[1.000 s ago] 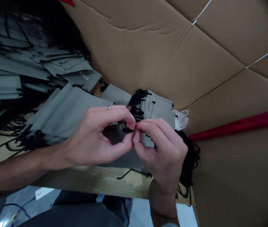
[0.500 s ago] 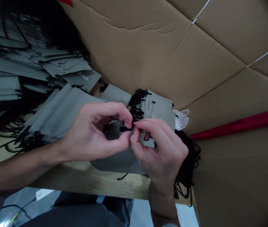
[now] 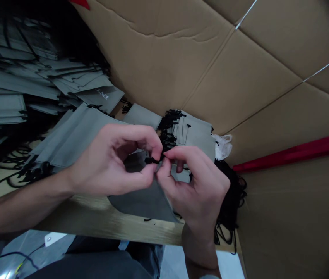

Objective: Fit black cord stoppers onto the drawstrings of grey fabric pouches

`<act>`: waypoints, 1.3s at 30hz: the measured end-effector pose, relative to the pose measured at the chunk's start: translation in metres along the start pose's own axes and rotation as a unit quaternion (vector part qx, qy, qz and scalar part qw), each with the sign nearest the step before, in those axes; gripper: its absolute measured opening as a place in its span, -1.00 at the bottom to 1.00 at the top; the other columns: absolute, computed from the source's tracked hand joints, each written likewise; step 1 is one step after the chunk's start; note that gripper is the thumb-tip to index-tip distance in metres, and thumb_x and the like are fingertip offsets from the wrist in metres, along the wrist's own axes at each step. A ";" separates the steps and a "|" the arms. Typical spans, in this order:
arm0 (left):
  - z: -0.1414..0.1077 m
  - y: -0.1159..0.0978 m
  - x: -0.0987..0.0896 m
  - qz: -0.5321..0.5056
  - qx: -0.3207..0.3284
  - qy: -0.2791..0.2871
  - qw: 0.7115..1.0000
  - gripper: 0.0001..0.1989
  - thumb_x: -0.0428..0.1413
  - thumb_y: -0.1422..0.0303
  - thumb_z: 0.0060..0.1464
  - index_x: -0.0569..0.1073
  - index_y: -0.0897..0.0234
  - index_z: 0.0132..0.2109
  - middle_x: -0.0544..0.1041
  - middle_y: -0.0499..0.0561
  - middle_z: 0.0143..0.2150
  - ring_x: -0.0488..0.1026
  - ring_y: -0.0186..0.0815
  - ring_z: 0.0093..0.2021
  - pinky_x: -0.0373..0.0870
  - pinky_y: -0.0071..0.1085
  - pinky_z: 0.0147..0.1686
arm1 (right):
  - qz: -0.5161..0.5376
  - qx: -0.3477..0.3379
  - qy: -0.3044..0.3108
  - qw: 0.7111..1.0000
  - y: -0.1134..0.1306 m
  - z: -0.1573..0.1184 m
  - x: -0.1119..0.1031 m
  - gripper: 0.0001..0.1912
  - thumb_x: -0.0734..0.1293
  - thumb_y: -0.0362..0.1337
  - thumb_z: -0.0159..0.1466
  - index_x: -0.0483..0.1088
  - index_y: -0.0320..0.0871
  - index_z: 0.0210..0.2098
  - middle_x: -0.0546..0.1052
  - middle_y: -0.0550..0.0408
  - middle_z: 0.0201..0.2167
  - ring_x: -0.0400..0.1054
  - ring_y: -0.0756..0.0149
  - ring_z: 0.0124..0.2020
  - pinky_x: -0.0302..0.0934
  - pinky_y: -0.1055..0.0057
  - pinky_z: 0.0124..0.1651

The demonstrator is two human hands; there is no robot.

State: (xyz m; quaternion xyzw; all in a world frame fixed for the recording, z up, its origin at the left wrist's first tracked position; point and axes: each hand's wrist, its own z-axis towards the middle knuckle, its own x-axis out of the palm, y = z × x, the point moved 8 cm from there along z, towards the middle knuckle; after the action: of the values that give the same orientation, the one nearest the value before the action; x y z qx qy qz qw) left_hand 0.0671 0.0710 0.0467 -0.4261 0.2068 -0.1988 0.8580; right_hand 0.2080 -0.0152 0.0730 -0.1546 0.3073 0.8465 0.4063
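Observation:
A grey fabric pouch (image 3: 144, 199) hangs between both my hands over the wooden table edge (image 3: 106, 223). My left hand (image 3: 115, 164) and my right hand (image 3: 195, 186) meet fingertip to fingertip and pinch the pouch's black drawstring (image 3: 152, 160) at its top. The pouch's lower part droops toward the table edge. Behind my hands lies a small stack of grey pouches (image 3: 195, 133) with black cord ends bunched on its left side.
Several grey pouches (image 3: 74, 135) fan out flat to the left, with large piles (image 3: 13, 89) further back left. Loose black cords (image 3: 234, 201) lie at the right. Cardboard walls (image 3: 211, 69) rise behind and to the right, with a red strip (image 3: 292, 153).
Both hands have shifted slightly left while working the cord. The pouch has swung so that its lower corner now points toward the table edge.

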 end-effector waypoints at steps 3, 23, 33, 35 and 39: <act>0.000 0.001 -0.004 -0.006 -0.018 -0.004 1.000 -0.85 0.32 0.50 0.20 0.62 0.11 -0.18 0.67 -0.10 -0.26 0.61 -0.33 -0.26 0.55 -0.43 -0.29 | 0.049 0.059 0.035 0.996 -0.018 0.001 -0.006 -0.85 0.46 -0.41 0.45 0.63 -0.02 -0.10 0.74 0.14 -0.23 0.60 0.27 -0.29 0.54 0.27 -0.24; 0.003 0.016 0.008 -0.090 -0.109 0.071 0.987 -0.88 0.36 0.46 0.21 0.63 0.18 -0.12 0.70 -0.09 -0.19 0.64 -0.33 -0.18 0.59 -0.45 -0.16 | 0.210 0.035 0.123 0.969 -0.035 0.003 0.016 -0.81 0.52 -0.42 0.58 0.49 -0.06 -0.13 0.57 0.17 -0.16 0.50 0.36 -0.14 0.46 0.40 -0.07; -0.001 0.016 -0.002 -0.005 -0.088 -0.055 0.995 -0.91 0.41 0.34 0.24 0.66 0.13 -0.14 0.70 -0.10 -0.17 0.63 -0.31 -0.15 0.61 -0.41 -0.09 | -0.082 -0.114 0.066 0.988 -0.006 0.001 0.009 -0.86 0.37 -0.50 0.64 0.45 -0.13 -0.02 0.63 -0.04 -0.10 0.48 0.18 -0.02 0.47 0.19 0.07; -0.002 0.014 0.000 -0.003 -0.079 -0.059 0.995 -0.94 0.39 0.33 0.27 0.66 0.11 -0.14 0.69 -0.09 -0.18 0.61 -0.30 -0.15 0.60 -0.38 -0.10 | -0.103 -0.117 0.061 0.986 -0.006 0.001 0.010 -0.84 0.37 -0.50 0.62 0.42 -0.11 -0.04 0.62 -0.03 -0.15 0.46 0.17 -0.07 0.46 0.20 0.02; -0.002 0.016 0.004 -0.030 -0.082 -0.050 0.995 -0.95 0.36 0.34 0.29 0.65 0.12 -0.19 0.68 -0.09 -0.22 0.60 -0.31 -0.19 0.58 -0.36 -0.14 | -0.108 -0.110 0.064 0.986 -0.010 -0.001 0.017 -0.85 0.33 -0.44 0.60 0.35 -0.09 -0.09 0.55 0.00 -0.23 0.42 0.17 -0.15 0.41 0.22 -0.10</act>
State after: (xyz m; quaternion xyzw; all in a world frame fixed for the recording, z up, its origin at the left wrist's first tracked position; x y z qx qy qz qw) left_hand 0.0717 0.0765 0.0318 -0.5100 0.1668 -0.1850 0.8233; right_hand 0.2053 -0.0008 0.0600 -0.2847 0.2189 0.8146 0.4554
